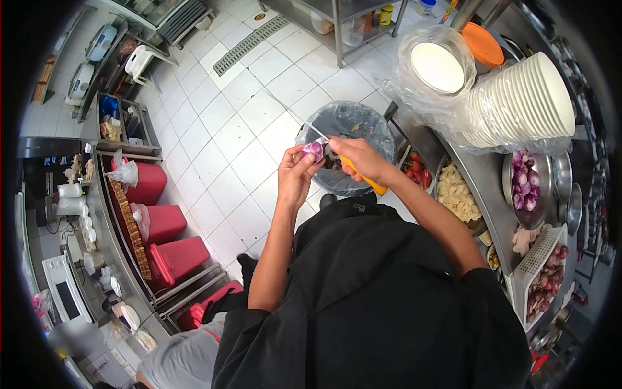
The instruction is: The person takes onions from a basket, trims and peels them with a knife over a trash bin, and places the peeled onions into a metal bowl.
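A small purple onion [313, 151] is pinched in the fingers of my left hand [297, 172]. In my right hand [361, 161] is a knife with a yellow handle [369, 180]; its thin blade [310, 127] points up and to the left, just past the onion. Both hands are close together over a round bin [353, 117] lined with a clear plastic bag. Dark scraps lie at the bottom of the bin, partly hidden by my hands.
On the right counter, a metal bowl [544, 194] holds peeled purple onions, beside a white basket [526, 275] of unpeeled ones. Stacked white tubs [525, 97] stand farther back. Red bins [162, 220] line the left counter. A person in grey [184, 363] is at the lower left.
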`<state>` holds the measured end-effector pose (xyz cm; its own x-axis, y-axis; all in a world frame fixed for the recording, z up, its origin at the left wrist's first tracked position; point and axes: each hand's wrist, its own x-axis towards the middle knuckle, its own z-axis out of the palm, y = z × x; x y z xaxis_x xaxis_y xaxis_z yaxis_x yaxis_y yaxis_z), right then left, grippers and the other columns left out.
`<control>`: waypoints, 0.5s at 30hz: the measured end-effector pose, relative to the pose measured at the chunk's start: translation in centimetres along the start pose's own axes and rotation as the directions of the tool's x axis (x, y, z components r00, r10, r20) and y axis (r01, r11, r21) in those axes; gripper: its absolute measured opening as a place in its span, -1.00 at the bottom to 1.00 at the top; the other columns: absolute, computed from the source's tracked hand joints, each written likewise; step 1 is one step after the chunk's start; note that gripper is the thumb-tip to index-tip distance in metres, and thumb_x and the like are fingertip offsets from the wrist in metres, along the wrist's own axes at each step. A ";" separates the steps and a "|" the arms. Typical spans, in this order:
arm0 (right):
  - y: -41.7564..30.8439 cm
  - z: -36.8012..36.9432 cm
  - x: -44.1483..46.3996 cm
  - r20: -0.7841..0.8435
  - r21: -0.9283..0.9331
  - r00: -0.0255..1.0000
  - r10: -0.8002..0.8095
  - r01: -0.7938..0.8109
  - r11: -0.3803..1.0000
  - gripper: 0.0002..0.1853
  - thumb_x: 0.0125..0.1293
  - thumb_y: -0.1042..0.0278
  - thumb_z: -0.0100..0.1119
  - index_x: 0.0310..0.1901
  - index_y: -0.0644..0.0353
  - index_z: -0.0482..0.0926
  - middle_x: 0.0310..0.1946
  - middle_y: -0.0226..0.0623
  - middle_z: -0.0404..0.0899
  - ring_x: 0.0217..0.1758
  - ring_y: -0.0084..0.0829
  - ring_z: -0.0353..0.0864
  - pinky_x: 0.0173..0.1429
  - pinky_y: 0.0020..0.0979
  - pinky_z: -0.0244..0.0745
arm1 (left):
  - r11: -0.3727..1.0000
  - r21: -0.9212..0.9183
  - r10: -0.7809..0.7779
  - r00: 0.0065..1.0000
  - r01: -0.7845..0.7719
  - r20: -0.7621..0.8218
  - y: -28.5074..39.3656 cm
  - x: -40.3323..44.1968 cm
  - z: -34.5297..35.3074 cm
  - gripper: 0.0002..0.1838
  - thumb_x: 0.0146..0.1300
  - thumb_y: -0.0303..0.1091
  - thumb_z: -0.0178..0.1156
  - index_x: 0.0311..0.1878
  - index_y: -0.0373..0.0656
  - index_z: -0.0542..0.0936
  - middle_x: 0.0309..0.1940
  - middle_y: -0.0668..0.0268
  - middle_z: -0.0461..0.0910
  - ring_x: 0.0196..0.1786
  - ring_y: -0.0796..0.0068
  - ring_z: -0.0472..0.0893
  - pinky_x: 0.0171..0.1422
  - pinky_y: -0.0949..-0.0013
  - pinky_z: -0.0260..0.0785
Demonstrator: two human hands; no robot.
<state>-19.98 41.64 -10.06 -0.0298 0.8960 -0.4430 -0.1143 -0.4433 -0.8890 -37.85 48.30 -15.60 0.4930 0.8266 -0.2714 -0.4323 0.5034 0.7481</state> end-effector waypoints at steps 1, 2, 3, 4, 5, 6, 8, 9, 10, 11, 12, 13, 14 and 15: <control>0.0 -0.3 0.3 -0.004 0.065 0.999 0.043 -0.043 0.997 -0.44 0.37 -0.07 -0.02 0.21 0.19 0.45 -0.64 -0.38 0.38 -0.66 -0.62 0.33 -0.61 -0.52 0.25 | 0.998 -0.059 -0.034 0.998 0.037 0.052 0.2 -0.2 -0.3 -0.71 0.26 -0.56 0.16 0.03 -0.23 0.39 -0.08 0.15 0.56 -0.02 0.29 0.60 0.15 0.17 0.51; 0.1 -0.6 0.5 -0.004 0.130 0.996 0.086 -0.085 0.988 -0.46 0.37 -0.10 -0.03 0.18 0.15 0.48 -0.67 -0.43 0.31 -0.70 -0.67 0.26 -0.67 -0.57 0.16 | 0.990 -0.115 -0.065 0.993 0.077 0.103 0.4 -0.3 -0.5 -0.71 0.27 -0.56 0.14 0.04 -0.24 0.40 -0.06 0.12 0.56 0.01 0.24 0.60 0.15 0.16 0.51; 0.4 -0.9 0.9 -0.003 0.131 0.996 0.087 -0.085 0.988 -0.46 0.37 -0.10 -0.03 0.18 0.15 0.48 -0.67 -0.43 0.31 -0.70 -0.67 0.26 -0.67 -0.57 0.16 | 0.990 -0.115 -0.066 0.993 0.077 0.102 0.5 -0.5 -0.7 -0.71 0.27 -0.56 0.14 0.04 -0.24 0.40 -0.06 0.12 0.56 0.01 0.24 0.60 0.15 0.16 0.51; 0.9 -1.4 1.3 -0.005 0.111 0.995 0.096 -0.094 0.989 -0.46 0.38 -0.12 -0.05 0.16 0.14 0.49 -0.67 -0.43 0.31 -0.70 -0.66 0.26 -0.66 -0.56 0.18 | 0.979 -0.168 -0.083 0.982 0.111 0.167 0.6 -0.5 -0.9 -0.70 0.30 -0.50 0.12 0.08 -0.25 0.38 -0.03 0.09 0.54 0.05 0.20 0.58 0.19 0.13 0.48; 1.2 -1.8 1.6 -0.008 0.089 0.995 0.104 -0.103 0.991 -0.46 0.38 -0.15 -0.06 0.14 0.13 0.49 -0.67 -0.43 0.31 -0.70 -0.64 0.26 -0.65 -0.56 0.20 | 0.964 -0.220 -0.095 0.968 0.147 0.232 0.7 -0.5 -1.0 -0.67 0.32 -0.45 0.11 0.12 -0.26 0.37 0.00 0.06 0.53 0.09 0.15 0.56 0.23 0.11 0.46; 1.2 -2.0 1.8 -0.006 0.085 0.995 0.103 -0.102 0.991 -0.46 0.38 -0.15 -0.06 0.14 0.13 0.49 -0.67 -0.43 0.31 -0.70 -0.64 0.26 -0.65 -0.56 0.20 | 0.964 -0.222 -0.090 0.969 0.143 0.231 0.8 -0.4 -0.9 -0.67 0.32 -0.45 0.11 0.12 -0.26 0.37 0.00 0.06 0.53 0.09 0.15 0.56 0.23 0.11 0.46; 1.2 -2.1 2.1 -0.023 0.074 0.992 0.122 -0.120 0.990 -0.53 0.41 -0.14 -0.10 -0.18 0.18 0.48 -0.69 -0.43 0.33 -0.73 -0.66 0.26 -0.67 -0.57 0.19 | 0.934 -0.305 -0.126 0.970 0.186 0.208 1.0 -0.2 -0.9 -0.63 0.36 -0.35 0.08 0.18 -0.26 0.35 0.06 0.03 0.50 0.16 0.10 0.51 0.27 0.09 0.41; 1.3 -2.2 2.4 -0.020 0.070 0.992 0.122 -0.121 0.990 -0.53 0.41 -0.14 -0.10 -0.18 0.18 0.48 -0.69 -0.43 0.33 -0.73 -0.66 0.26 -0.67 -0.57 0.19 | 0.934 -0.308 -0.122 0.971 0.182 0.206 0.8 0.0 -1.2 -0.63 0.36 -0.35 0.08 0.18 -0.26 0.35 0.06 0.03 0.50 0.16 0.10 0.51 0.27 0.09 0.41; 1.4 -2.2 2.7 -0.021 0.073 0.990 0.138 -0.136 0.988 -0.54 0.40 -0.15 -0.09 -0.18 0.17 0.48 -0.69 -0.42 0.33 -0.73 -0.66 0.26 -0.67 -0.57 0.19 | 0.917 -0.353 -0.138 0.978 0.185 0.154 0.5 0.2 -1.5 -0.61 0.36 -0.32 0.08 0.19 -0.24 0.34 0.07 0.04 0.49 0.18 0.10 0.50 0.29 0.08 0.39; 1.5 -2.2 3.0 -0.022 0.076 0.988 0.152 -0.150 0.986 -0.54 0.39 -0.15 -0.07 -0.18 0.16 0.48 -0.68 -0.41 0.33 -0.72 -0.66 0.26 -0.66 -0.56 0.19 | 0.899 -0.397 -0.155 0.983 0.184 0.103 0.3 0.3 -1.8 -0.59 0.37 -0.29 0.08 0.21 -0.23 0.33 0.08 0.05 0.48 0.19 0.11 0.49 0.30 0.07 0.37; 1.5 -2.1 3.3 -0.017 0.073 0.988 0.151 -0.150 0.986 -0.54 0.39 -0.15 -0.07 -0.18 0.16 0.48 -0.68 -0.41 0.33 -0.72 -0.66 0.26 -0.66 -0.56 0.19 | 0.900 -0.398 -0.151 0.983 0.178 0.100 0.5 0.2 -1.5 -0.59 0.37 -0.29 0.08 0.21 -0.23 0.33 0.08 0.05 0.48 0.19 0.11 0.49 0.30 0.07 0.37; 1.5 -2.0 3.5 -0.021 0.069 0.984 0.179 -0.177 0.982 -0.54 0.39 -0.15 -0.06 -0.16 0.16 0.48 -0.67 -0.40 0.33 -0.72 -0.65 0.26 -0.66 -0.55 0.19 | 0.915 -0.377 -0.119 0.988 0.146 0.095 0.5 0.0 -1.2 -0.58 0.36 -0.29 0.08 0.22 -0.22 0.32 0.07 0.07 0.49 0.17 0.13 0.49 0.31 0.08 0.37; 1.5 -2.0 3.7 -0.026 0.065 0.978 0.206 -0.204 0.977 -0.54 0.38 -0.14 -0.06 -0.14 0.16 0.48 -0.66 -0.40 0.34 -0.71 -0.64 0.26 -0.65 -0.55 0.19 | 0.927 -0.357 -0.087 0.992 0.114 0.090 0.6 -0.1 -0.9 -0.57 0.36 -0.29 0.09 0.23 -0.22 0.31 0.07 0.10 0.49 0.16 0.15 0.50 0.32 0.08 0.36; 1.2 -1.7 3.6 -0.022 0.061 0.978 0.207 -0.205 0.977 -0.54 0.38 -0.14 -0.06 -0.14 0.16 0.48 -0.66 -0.40 0.34 -0.71 -0.64 0.26 -0.65 -0.55 0.19 | 0.927 -0.359 -0.084 0.993 0.110 0.086 0.6 -0.1 -1.1 -0.57 0.36 -0.29 0.09 0.23 -0.22 0.31 0.07 0.10 0.49 0.16 0.15 0.50 0.32 0.08 0.36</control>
<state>-18.55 44.25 -12.91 -0.0308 0.7840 -0.6200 -0.1666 -0.6156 -0.7702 -39.01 48.80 -15.78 0.5906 0.7567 -0.2803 -0.6174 0.6474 0.4467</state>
